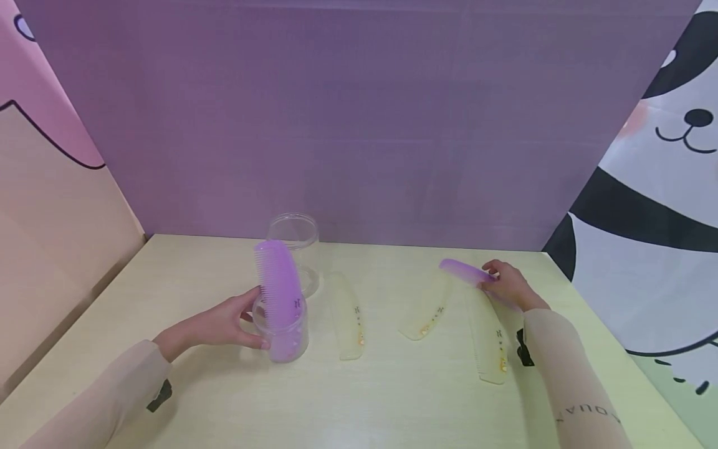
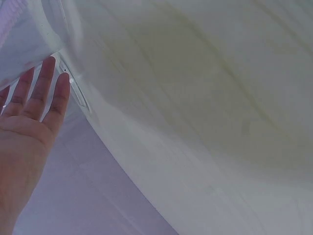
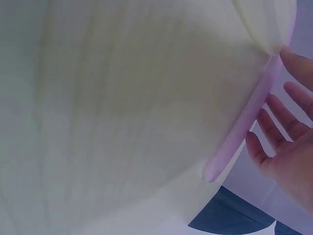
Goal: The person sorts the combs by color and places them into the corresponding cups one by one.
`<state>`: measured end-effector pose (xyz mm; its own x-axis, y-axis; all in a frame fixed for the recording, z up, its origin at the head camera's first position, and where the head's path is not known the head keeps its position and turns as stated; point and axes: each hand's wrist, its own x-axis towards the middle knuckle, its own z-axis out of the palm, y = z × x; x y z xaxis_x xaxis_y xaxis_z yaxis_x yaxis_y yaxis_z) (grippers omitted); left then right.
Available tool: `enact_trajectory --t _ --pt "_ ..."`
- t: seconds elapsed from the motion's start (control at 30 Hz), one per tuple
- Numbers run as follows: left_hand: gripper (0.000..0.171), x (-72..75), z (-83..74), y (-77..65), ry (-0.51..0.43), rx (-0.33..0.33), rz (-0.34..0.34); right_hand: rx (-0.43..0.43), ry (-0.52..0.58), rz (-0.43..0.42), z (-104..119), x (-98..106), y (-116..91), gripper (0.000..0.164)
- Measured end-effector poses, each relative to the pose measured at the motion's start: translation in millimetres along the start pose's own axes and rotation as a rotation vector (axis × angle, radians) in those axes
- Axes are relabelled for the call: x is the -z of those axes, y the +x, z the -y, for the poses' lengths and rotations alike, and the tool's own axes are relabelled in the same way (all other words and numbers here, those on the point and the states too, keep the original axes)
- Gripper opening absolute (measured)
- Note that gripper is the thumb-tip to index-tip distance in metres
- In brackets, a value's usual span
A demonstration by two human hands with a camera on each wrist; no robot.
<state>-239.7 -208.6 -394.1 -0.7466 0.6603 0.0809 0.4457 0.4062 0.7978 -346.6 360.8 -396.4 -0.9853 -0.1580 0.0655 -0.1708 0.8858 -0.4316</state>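
Observation:
My left hand [image 1: 227,321] holds a clear plastic cup [image 1: 303,340] at the table's left, thumb at the near side. A purple comb [image 1: 280,274] stands upright in that cup, teeth to the left. In the left wrist view, the fingers of the left hand [image 2: 29,122] lie along the clear wall. On the right, my right hand [image 1: 510,287] pinches a second purple comb [image 1: 462,271] between thumb and fingers. That comb [image 3: 239,129] appears edge-on in the right wrist view, low over the tabletop. A pale yellow translucent comb [image 1: 488,343] lies just below it.
Behind the held cup stands another clear container [image 1: 308,255]. Two more yellow translucent combs, one left of centre [image 1: 349,321] and one right of it [image 1: 434,315], lie on the light wooden table [image 1: 392,399]. A purple backdrop [image 1: 359,125] rises behind the table.

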Motion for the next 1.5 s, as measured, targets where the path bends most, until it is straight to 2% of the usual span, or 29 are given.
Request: enact_trajectory --t 0.23,0.6,0.97,1.27,1.5 --pt "0.099 0.0 -2.7 -1.1 -0.028 0.000 0.004 -0.025 0.001 0.036 -1 -1 0 0.045" --pt "0.097 0.9 0.5 -1.8 -0.008 0.006 0.001 0.016 -0.038 0.012 3 -2 2 0.040" --pt "0.099 0.2 -3.1 -1.5 0.009 0.005 -0.002 -0.021 -0.065 0.013 6 -3 5 0.044" --pt "0.097 0.7 -1.0 -1.7 -0.010 0.006 0.004 -0.017 -0.070 -0.070 10 -2 1 0.045" --pt "0.096 0.9 0.4 -1.3 0.007 0.007 -0.003 -0.024 -0.100 -0.061 12 -2 5 0.047"
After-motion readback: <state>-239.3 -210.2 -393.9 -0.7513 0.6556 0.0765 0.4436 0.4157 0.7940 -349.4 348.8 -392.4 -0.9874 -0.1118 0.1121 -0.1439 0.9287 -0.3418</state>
